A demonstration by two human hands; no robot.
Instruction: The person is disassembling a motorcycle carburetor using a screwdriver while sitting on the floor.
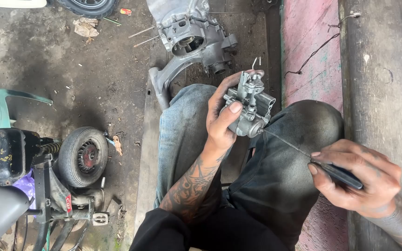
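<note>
Right hand [354, 179] with screwdriver [322, 165] at carburetor [250, 109]

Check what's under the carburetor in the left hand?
Under the carburetor are the person's jeans-clad knees and the gap between them. The left hand covers its left side; its underside cannot be seen.

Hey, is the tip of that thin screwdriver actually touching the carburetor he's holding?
Touching. The head view shows the screwdriver, gripped by the right hand, running its thin shaft straight to the lower side of the carburetor held in the left hand, with no visible gap.
</note>
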